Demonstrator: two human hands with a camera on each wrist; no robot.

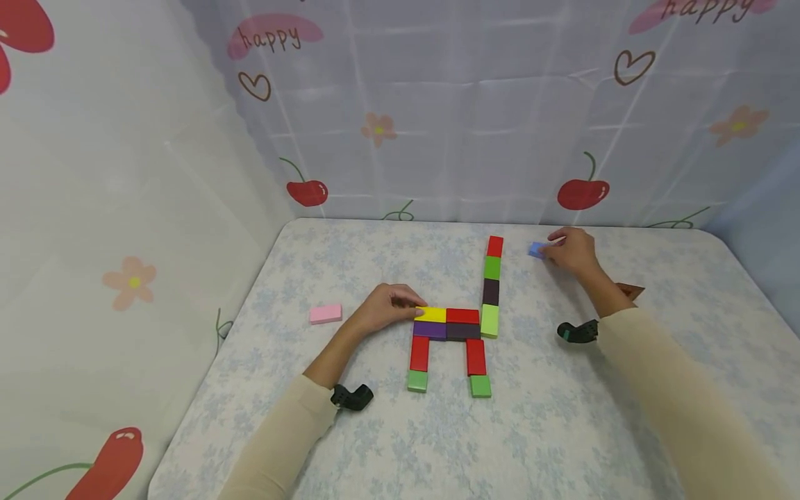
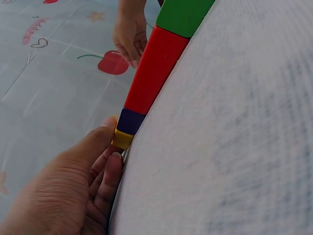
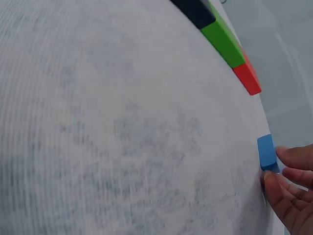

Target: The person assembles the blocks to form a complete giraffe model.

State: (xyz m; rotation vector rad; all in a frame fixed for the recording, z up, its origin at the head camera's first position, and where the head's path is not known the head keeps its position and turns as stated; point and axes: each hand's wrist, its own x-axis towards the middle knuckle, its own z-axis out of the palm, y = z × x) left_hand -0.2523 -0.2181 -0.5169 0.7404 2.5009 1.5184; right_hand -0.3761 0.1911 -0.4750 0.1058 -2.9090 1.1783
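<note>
My left hand [image 1: 389,307] pinches the outer end of a yellow block [image 1: 432,315], thumb and fingers on either side of it in the left wrist view. Beside the yellow block lies a red block [image 1: 462,317], with a purple block [image 1: 430,330] and a dark block [image 1: 463,331] along their near side. Two legs, each a red block and a green block [image 1: 417,381], extend toward me. From the right end a column of light green, dark, green [image 1: 492,268] and red blocks reaches back. At the table's back right, my right hand [image 1: 571,251] pinches a small blue block [image 3: 267,152] between thumb and fingers.
A pink block [image 1: 326,314] lies left of my left hand. Partly hidden behind my right forearm is a brown, pointed block [image 1: 631,290]. The table's back edge meets a printed curtain [image 1: 469,153]. A black wrist camera [image 1: 353,397] sits on each sleeve.
</note>
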